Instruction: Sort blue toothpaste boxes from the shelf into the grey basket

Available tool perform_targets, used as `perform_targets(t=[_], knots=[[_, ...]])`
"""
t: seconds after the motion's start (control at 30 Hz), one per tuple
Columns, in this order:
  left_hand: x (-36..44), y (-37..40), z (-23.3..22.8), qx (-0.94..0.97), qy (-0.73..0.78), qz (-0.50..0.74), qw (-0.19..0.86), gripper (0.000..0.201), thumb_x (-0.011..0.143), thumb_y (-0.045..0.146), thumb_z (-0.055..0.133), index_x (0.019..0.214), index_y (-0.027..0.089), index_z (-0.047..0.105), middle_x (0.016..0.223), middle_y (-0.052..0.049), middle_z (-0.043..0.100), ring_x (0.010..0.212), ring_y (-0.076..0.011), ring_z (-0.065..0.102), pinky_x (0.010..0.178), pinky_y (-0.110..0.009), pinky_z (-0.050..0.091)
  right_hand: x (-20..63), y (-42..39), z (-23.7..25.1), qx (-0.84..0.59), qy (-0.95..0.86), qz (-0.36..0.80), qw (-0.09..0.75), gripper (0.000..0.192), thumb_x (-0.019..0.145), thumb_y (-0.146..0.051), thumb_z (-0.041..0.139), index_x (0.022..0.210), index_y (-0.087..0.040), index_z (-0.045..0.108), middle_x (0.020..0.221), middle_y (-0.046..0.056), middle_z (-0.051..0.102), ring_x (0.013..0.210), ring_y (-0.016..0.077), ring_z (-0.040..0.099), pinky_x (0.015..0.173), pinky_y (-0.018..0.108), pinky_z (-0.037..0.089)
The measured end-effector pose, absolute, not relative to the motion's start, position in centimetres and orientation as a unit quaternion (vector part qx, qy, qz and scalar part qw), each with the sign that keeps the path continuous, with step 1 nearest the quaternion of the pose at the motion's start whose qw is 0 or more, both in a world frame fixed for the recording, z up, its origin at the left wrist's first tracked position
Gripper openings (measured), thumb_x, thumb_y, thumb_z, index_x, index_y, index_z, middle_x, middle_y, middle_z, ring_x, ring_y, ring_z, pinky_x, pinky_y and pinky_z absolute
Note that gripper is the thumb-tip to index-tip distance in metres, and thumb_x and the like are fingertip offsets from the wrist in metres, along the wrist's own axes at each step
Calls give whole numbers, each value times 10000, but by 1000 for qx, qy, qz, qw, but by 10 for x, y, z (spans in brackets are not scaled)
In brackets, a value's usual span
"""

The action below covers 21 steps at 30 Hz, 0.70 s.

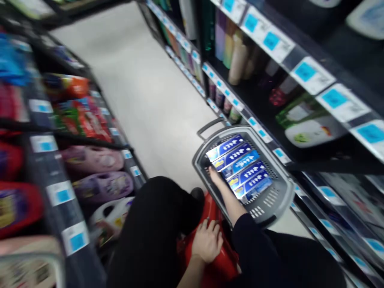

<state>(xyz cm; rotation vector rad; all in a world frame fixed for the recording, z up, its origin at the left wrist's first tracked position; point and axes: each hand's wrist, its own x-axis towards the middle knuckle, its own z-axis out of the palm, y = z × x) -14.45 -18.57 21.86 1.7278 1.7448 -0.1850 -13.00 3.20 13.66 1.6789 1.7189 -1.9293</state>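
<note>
A grey shopping basket (280, 202) stands on the floor just ahead of my knees. Inside lies a row of several long blue cartons (244, 162) that look like toothpaste boxes; their print is blurred. My right hand (213, 176) reaches into the basket at the left ends of these cartons. Its fingers are smeared and partly hidden, so I cannot make out a grip. Below it, my left hand (207, 241) rests with fingers stretched over a glossy red object (210, 212) between my legs. What kind of object that is cannot be made out.
Shelves with price tags (306, 72) and bottles (309, 132) rise close on the right, beside the basket. Along the left runs another shelf holding purple bottles (103, 186), red bottles and bright packs (81, 120). A pale floor aisle (144, 84) stretches ahead.
</note>
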Motion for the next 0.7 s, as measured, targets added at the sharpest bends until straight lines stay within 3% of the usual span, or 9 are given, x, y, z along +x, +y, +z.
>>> perform_targets(t=[0.1, 0.17, 0.23, 0.3, 0.4, 0.47, 0.53, 0.6, 0.7], knots=[[-148, -182, 215, 688, 661, -65, 293, 345, 889, 251, 398, 1053, 216, 699, 1143, -87, 680, 1137, -311, 555, 903, -444, 471, -96, 17, 172, 564, 578, -586, 66, 403, 956, -356, 399, 1202, -115, 610, 1226, 140, 643, 1189, 259, 558, 1034, 387, 380], [-149, -179, 211, 710, 650, -58, 266, 363, 892, 252, 383, 1037, 209, 713, 1135, -95, 687, 1104, -314, 574, 865, -437, 488, -63, 11, 212, 534, 615, -572, 92, 380, 833, -344, 624, 1154, -142, 646, 1164, 106, 680, 1118, 271, 602, 978, 352, 426], [-149, -176, 208, 724, 643, -52, 243, 373, 893, 259, 376, 1033, 206, 717, 1120, -90, 696, 1076, -311, 589, 846, -430, 497, -20, 10, 267, 467, 683, -545, 138, 316, 779, -330, 680, 1046, -161, 695, 1040, 79, 719, 1007, 284, 645, 898, 357, 469], [-148, -175, 207, 733, 639, -47, 229, 376, 890, 258, 373, 1030, 208, 719, 1102, -78, 704, 1049, -304, 601, 834, -423, 504, 32, 11, 330, 504, 702, -497, 82, 285, 878, -384, 544, 1049, -202, 680, 1012, 48, 713, 975, 247, 641, 895, 352, 460], [-149, -175, 206, 744, 630, -39, 218, 376, 885, 261, 375, 1020, 213, 722, 1090, -68, 710, 1032, -299, 610, 825, -416, 510, 125, 13, 408, 710, 651, -200, -178, 342, 909, -450, 461, 1071, -199, 628, 975, 69, 683, 872, 222, 625, 825, 350, 471], [-150, -175, 205, 750, 627, -37, 210, 380, 887, 266, 374, 1029, 209, 721, 1093, -68, 710, 1035, -301, 610, 826, -413, 509, 187, 14, 437, 779, 583, 79, -215, 439, 878, -528, 466, 1025, -145, 621, 940, 134, 643, 874, 278, 586, 817, 413, 447], [-151, -175, 204, 752, 625, -41, 204, 387, 894, 275, 370, 1037, 201, 721, 1094, -70, 710, 1036, -305, 608, 823, -409, 507, 240, 15, 447, 800, 530, 229, -163, 613, 844, -587, 490, 1158, -65, 559, 1075, 233, 583, 1005, 352, 527, 873, 483, 397], [-150, -175, 205, 751, 627, -44, 203, 387, 898, 280, 370, 1032, 198, 723, 1093, -73, 710, 1037, -309, 606, 825, -408, 505, 280, 18, 447, 801, 536, 255, -82, 738, 806, -629, 527, 1209, -10, 520, 1097, 281, 559, 1032, 384, 503, 871, 504, 374], [-148, -174, 210, 745, 631, -42, 211, 372, 898, 266, 377, 1024, 198, 721, 1078, -80, 710, 1038, -309, 603, 831, -413, 498, 313, 25, 448, 803, 551, 228, 4, 755, 799, -631, 546, 1217, -3, 533, 1057, 281, 591, 1027, 363, 532, 852, 467, 379]])
